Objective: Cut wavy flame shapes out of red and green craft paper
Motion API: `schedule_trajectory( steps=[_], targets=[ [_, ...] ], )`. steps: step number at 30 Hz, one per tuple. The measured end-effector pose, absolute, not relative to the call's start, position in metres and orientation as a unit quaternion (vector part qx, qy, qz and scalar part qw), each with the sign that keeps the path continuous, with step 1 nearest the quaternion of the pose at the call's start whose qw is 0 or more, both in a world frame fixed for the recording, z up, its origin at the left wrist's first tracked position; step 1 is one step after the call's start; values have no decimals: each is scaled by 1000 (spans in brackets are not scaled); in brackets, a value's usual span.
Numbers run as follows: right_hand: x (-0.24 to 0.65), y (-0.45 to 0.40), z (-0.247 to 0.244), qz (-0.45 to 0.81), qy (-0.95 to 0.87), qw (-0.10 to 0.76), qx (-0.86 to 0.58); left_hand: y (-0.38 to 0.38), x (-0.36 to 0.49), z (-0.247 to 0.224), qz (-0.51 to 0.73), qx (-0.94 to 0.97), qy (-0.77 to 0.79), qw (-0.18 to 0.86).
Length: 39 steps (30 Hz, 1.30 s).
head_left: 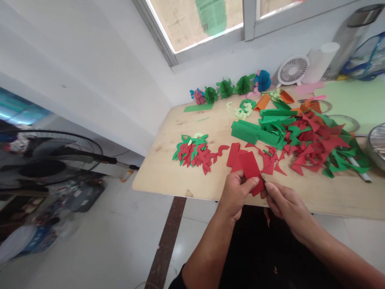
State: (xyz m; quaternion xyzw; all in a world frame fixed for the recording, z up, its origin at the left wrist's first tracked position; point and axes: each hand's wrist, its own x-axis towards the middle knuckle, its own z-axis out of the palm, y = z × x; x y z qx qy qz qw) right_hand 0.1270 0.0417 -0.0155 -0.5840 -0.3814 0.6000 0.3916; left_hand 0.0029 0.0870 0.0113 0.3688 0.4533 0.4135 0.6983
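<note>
My left hand (236, 192) pinches a folded piece of red paper (250, 163) between thumb and fingers, just above the table's front edge. At the paper's right edge, my right hand (279, 196) is closed around scissors (263, 180); only a short dark part shows, and the fingers hide the handles. A thin red paper strip (267, 216) hangs below the right hand. More folded red paper (233, 154) lies just behind the left hand. To the left sits a pile of cut red and green paper shapes (195, 152), leaf-like and curved.
Red scraps (319, 140) and folded green paper (245, 131) cover the table's right part. Paper honeycomb figures (225, 88) line the wall beside a small white fan (293, 71). A metal bowl (377, 144) stands at the right edge; a large black fan (45, 166) is left of the table.
</note>
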Motion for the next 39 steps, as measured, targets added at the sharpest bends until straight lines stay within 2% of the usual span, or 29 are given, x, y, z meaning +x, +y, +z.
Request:
schedule_trajectory(
  steps=[39],
  targets=[
    [136, 48, -8, 599, -417, 349, -588, 95, 6, 10, 395, 371, 448, 711]
  ],
)
